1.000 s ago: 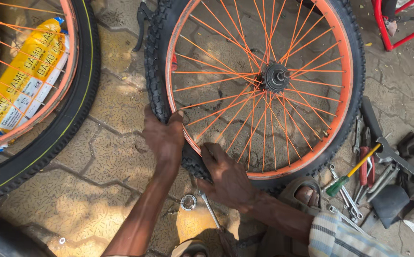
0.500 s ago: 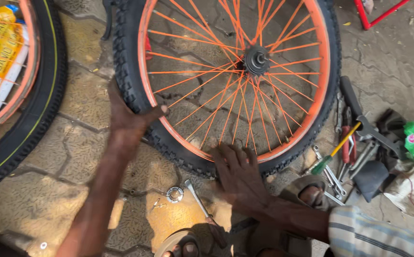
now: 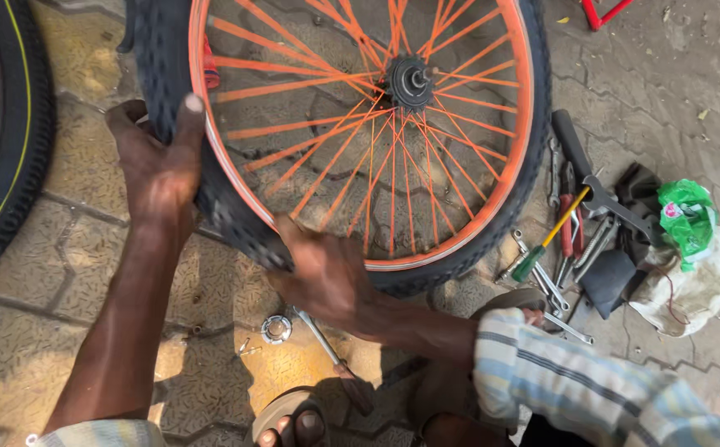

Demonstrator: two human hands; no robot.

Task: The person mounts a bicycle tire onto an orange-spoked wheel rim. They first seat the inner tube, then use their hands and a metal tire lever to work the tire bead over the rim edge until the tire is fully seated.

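Wheel with orange rim point(image 3: 516, 157) lying flat on the paving, straight ahead of my hands. Orange spokes run in to a dark metal hub point(image 3: 410, 82), well beyond my right hand point(image 3: 323, 277). Black knobby tyre point(image 3: 161, 58) rings the rim. Far side and right side look seated against the rim; I can't tell how fully. Near-left section is pulled away from the rim and twisted up, tread turned outward. That lifted stretch sits under my left hand point(image 3: 157, 161), thumb over its inner edge, and runs down to my right hand, which grips it at the wheel's near edge.
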